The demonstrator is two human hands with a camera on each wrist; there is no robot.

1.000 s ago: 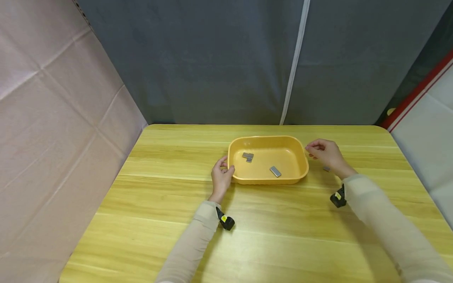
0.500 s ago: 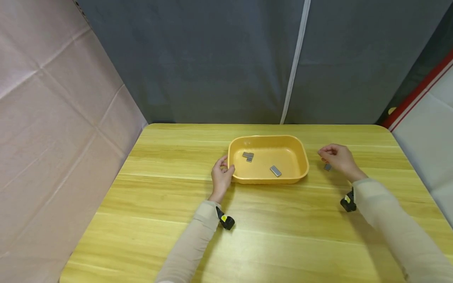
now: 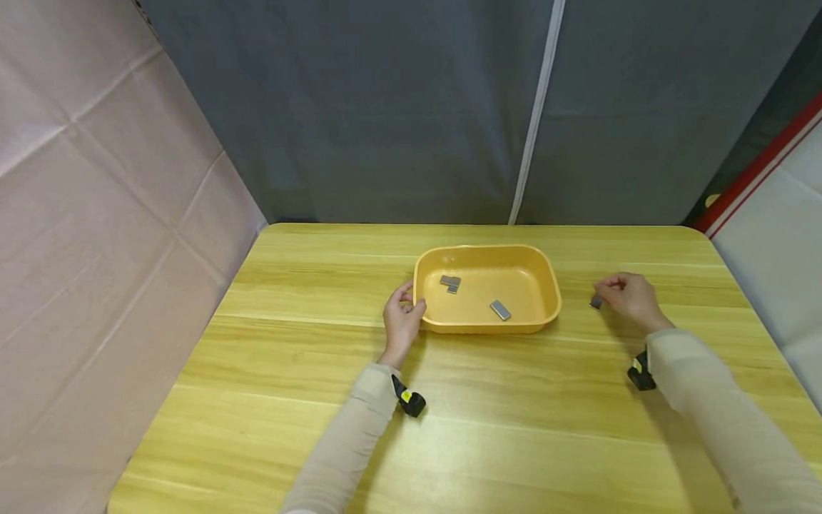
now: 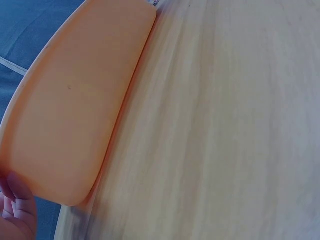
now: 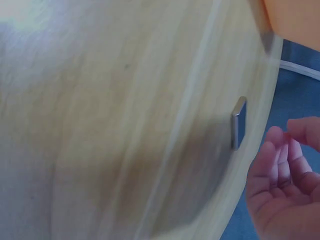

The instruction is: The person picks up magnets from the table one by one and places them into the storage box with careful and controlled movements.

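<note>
My left hand (image 3: 402,320) holds the left end of a shallow yellow plastic tray (image 3: 488,330), its thumb at the near rim and fingers along the side. In the left wrist view, part of that hand (image 4: 18,206) shows at the corner of the tray (image 4: 75,100). Several small grey rectangular pieces lie inside, among them one metallic block (image 3: 500,310). On the table to the right lies a similar block (image 5: 239,123), dark-faced with shiny metal edges. My right hand (image 3: 631,300) hovers close over it, fingers loosely bent with nothing between them in the right wrist view.
The wooden table (image 3: 514,428) spreads out toward me on both sides of the tray. Behind it hangs a dark grey curtain (image 3: 359,114). A pale cloth wall (image 3: 115,214) stands at the left, and a white panel with a red edge (image 3: 783,214) at the right.
My right hand has moved from the tray's right end rightward and toward me, to the block on the table. The left hand and tray stay in place.
</note>
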